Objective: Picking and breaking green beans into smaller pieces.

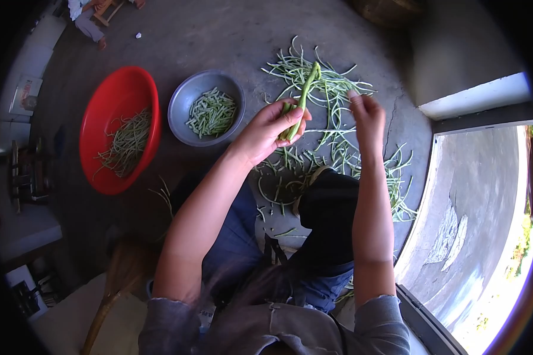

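My left hand (pixel 273 126) is closed around green bean pieces (pixel 288 120) and a longer pale green bean pod (pixel 308 86) that sticks up past the fingers. To its right, my right hand (pixel 367 117) is raised with fingers bent together; it is slightly blurred, and whether something thin is between the fingertips cannot be told. Long green beans (pixel 293 66) lie spread on the floor beyond and beneath both hands. Left of my left hand, a grey metal basin (pixel 182 95) holds short cut bean pieces (pixel 211 113). A red plastic tub (pixel 102 106) farther left contains long thin beans (pixel 131 142).
A straw broom (pixel 109 295) stands at the lower left. An open doorway with a sill (pixel 415 239) is on the right. A seated person (pixel 86 20) is at the upper left, near a wooden stool (pixel 109 13). A round dark container (pixel 391 11) stands at the top.
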### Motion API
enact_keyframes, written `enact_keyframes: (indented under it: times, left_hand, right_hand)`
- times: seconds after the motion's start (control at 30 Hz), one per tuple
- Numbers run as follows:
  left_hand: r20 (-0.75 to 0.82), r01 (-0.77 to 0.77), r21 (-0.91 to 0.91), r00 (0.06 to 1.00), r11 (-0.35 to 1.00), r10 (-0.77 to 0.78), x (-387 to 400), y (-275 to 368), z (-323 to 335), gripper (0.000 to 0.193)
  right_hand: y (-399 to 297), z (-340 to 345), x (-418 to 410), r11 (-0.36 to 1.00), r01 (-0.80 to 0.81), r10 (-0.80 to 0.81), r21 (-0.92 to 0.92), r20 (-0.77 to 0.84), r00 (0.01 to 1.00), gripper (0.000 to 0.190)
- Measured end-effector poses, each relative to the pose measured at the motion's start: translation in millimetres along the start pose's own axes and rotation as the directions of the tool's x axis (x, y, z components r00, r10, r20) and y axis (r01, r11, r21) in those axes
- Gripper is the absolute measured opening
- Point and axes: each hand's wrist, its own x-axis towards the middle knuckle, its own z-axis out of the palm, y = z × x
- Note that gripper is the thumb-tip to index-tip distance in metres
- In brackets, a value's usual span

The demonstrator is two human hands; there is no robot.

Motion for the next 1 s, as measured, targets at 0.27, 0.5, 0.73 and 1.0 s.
enact_keyframes:
  times: [0.27,0.5,0.73,1.0]
  left_hand:
    - [0.053,0.057,0.039,0.997,0.998,-0.059,-2.9,-1.2,6.1,0.032]
    - [0.066,-0.002,0.027,0.998,1.000,0.000,3.8,-6.9,11.4,0.023]
    - [-0.221,0.062,-0.016,0.973,0.998,-0.064,9.0,-16.0,-0.1,0.018]
    - [-0.420,-0.067,-0.255,0.906,0.965,-0.048,18.8,-17.5,-35.6,0.015]
  right_hand:
    - [-24.2,23.3,-20.0,0.399,-0.696,0.075,0.597,0.735,0.674,0.029]
    - [-25.0,20.8,-17.3,0.441,-0.519,0.088,0.732,0.540,0.837,0.022]
    - [-32.0,22.2,-27.1,0.732,-0.164,0.007,0.661,0.234,0.972,0.020]
    - [-47.0,13.8,-35.8,0.760,0.012,-0.062,0.650,0.053,0.997,0.022]
